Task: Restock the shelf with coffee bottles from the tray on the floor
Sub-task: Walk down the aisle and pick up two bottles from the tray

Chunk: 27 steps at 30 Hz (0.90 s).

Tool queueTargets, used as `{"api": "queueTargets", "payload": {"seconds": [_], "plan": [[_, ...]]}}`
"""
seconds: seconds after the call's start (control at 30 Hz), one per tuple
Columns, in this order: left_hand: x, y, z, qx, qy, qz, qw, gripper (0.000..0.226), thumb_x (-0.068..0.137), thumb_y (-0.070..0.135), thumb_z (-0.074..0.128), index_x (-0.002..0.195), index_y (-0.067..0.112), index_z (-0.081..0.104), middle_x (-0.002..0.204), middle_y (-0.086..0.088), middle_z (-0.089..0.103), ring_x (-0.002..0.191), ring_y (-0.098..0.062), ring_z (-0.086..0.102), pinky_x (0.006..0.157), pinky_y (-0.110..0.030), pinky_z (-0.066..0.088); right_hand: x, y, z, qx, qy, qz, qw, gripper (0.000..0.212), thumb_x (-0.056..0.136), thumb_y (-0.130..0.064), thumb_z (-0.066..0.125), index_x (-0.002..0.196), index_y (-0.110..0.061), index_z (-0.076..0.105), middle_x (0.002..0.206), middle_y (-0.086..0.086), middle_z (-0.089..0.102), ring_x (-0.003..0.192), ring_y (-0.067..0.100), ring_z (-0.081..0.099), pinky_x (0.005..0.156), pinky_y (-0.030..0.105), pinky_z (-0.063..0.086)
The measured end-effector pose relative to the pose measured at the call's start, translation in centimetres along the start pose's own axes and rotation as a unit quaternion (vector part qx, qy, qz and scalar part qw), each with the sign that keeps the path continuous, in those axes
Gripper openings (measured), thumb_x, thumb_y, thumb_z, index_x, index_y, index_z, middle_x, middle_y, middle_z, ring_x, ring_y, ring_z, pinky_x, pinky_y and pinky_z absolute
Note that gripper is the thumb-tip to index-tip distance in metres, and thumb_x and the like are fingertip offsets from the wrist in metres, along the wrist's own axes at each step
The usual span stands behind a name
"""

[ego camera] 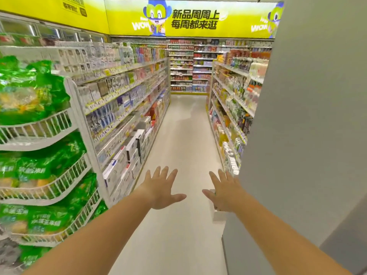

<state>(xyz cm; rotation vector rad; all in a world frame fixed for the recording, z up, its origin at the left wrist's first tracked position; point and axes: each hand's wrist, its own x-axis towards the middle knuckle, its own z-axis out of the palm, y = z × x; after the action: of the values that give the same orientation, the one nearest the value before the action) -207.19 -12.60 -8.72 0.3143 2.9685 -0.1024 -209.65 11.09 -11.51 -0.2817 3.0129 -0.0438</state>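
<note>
No tray and no coffee bottles are showing anywhere in this view, so it cannot be told which way they are lying from either hand or which hand is nearer; judging by the task, the person is likely heading down the aisle to find them. The only thing sitting on the floor (pixel 178 135) close by is a small white boxy object (pixel 218 214), partly hidden behind the right hand, and what it is cannot be told. The left hand (pixel 161 188) is reaching forward, palm down, fingers spread wide and holding nothing. The right hand (pixel 223 192) is doing the same beside it, equally wide and bare, hovering just beside a smooth flat grey panel (pixel 307 116) that is filling the right side of the view. The floor is running pale, glossy and bare between two long rows of white metal shelving. The left shelves (pixel 127 100) are carrying rows of small cardboard boxes, mostly white and blue. Nearer on the left, a curved white wire rack (pixel 49 126) is holding soft, crinkly green plastic bags (pixel 29 90). The right shelves (pixel 234 96) are carrying upright drink bottles and cartons in mixed colours, too blurred to identify. A bright yellow banner (pixel 190 16) with a cartoon mascot is glowing above the far wall.
</note>
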Motion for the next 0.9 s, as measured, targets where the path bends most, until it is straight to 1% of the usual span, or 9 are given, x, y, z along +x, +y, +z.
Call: {"api": "queueTargets", "payload": {"seconds": [0.23, 0.47, 0.53, 0.63, 0.73, 0.9], "plan": [[20.9, -6.6, -0.6, 0.038, 0.009, 0.038, 0.999, 0.098, 0.087, 0.08, 0.027, 0.159, 0.023, -0.008, 0.168, -0.01, -0.002, 0.154, -0.034, -0.004, 0.123, -0.056, 0.004, 19.2, 1.5, 1.3, 0.012, 0.004, 0.042, 0.999, 0.078, 0.099, -0.064, 0.023, 0.161, -0.022, 0.002, 0.169, 0.013, 0.002, 0.155, 0.033, -0.002, 0.124, 0.051, 0.002], [40.9, -10.2, -2.2, 0.085, -0.025, 0.114, 0.989, 0.097, 0.088, 0.08, 0.025, 0.159, 0.023, -0.009, 0.168, -0.01, -0.002, 0.154, -0.034, -0.004, 0.123, -0.057, 0.003, 35.7, 3.7, 1.3, 0.054, 0.0, 0.104, 0.993, 0.078, 0.1, -0.064, 0.022, 0.161, -0.021, 0.001, 0.169, 0.014, 0.002, 0.155, 0.033, -0.002, 0.123, 0.051, 0.002], [46.1, -10.0, -2.4, 0.096, -0.033, 0.137, 0.985, 0.097, 0.088, 0.08, 0.024, 0.159, 0.023, -0.009, 0.168, -0.01, -0.003, 0.154, -0.034, -0.004, 0.123, -0.056, 0.003, 39.6, 5.3, 1.7, 0.076, -0.005, 0.126, 0.989, 0.078, 0.099, -0.064, 0.021, 0.161, -0.021, -0.001, 0.169, 0.013, 0.0, 0.155, 0.033, -0.004, 0.123, 0.051, 0.001], [54.3, -8.8, -2.3, 0.113, -0.04, 0.176, 0.977, 0.097, 0.088, 0.08, 0.023, 0.158, 0.023, -0.01, 0.168, -0.01, -0.003, 0.154, -0.034, -0.004, 0.123, -0.055, 0.004, 45.3, 8.5, 2.9, 0.096, -0.005, 0.165, 0.982, 0.079, 0.099, -0.065, 0.021, 0.161, -0.021, 0.0, 0.169, 0.014, 0.0, 0.155, 0.034, -0.001, 0.123, 0.052, 0.004], [62.5, -6.8, -1.8, 0.125, -0.047, 0.216, 0.967, 0.097, 0.088, 0.08, 0.024, 0.158, 0.023, -0.01, 0.168, -0.009, -0.003, 0.154, -0.033, -0.004, 0.123, -0.055, 0.003, 50.5, 12.2, 5.2, 0.117, -0.012, 0.207, 0.971, 0.079, 0.099, -0.065, 0.021, 0.161, -0.021, -0.001, 0.169, 0.014, -0.002, 0.155, 0.036, -0.002, 0.123, 0.052, 0.002], [74.6, -2.5, -0.4, 0.15, -0.051, 0.291, 0.943, 0.097, 0.088, 0.079, 0.024, 0.158, 0.023, -0.014, 0.168, -0.009, -0.004, 0.154, -0.033, -0.004, 0.123, -0.055, 0.005, 57.1, 18.3, 8.9, 0.166, 0.013, 0.295, 0.941, 0.08, 0.098, -0.064, 0.029, 0.16, -0.022, 0.002, 0.169, 0.014, 0.001, 0.155, 0.035, 0.0, 0.123, 0.053, 0.004]]}}
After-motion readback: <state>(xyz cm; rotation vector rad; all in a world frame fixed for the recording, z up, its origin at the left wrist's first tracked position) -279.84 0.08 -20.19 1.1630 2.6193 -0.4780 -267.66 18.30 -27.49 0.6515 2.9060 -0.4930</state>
